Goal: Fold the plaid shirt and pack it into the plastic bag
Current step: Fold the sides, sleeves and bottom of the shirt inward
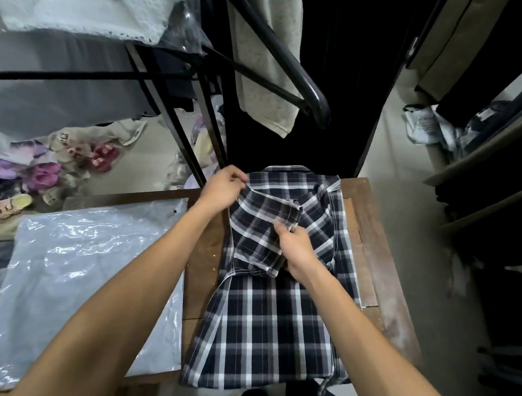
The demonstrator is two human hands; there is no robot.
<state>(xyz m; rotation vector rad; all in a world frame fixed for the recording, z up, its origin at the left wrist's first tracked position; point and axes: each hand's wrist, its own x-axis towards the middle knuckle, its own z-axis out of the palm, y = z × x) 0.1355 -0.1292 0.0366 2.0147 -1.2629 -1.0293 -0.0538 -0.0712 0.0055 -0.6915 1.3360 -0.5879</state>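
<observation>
With our left hand and right hand both pinching the navy-and-white plaid cotton shirt's folded sleeve, uneven tension could skew the fold.

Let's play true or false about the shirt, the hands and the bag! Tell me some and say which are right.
1. The shirt lies on the wooden table. True.
2. The shirt is already inside the bag. False: it lies outside, to the right of the bag.
3. Both hands hold the shirt. True: the left hand pinches its far edge, the right hand grips the folded sleeve.
4. The shirt is plain red. False: it is dark and white plaid.
5. The bag hangs from a hanger. False: it lies flat on the table.
</observation>
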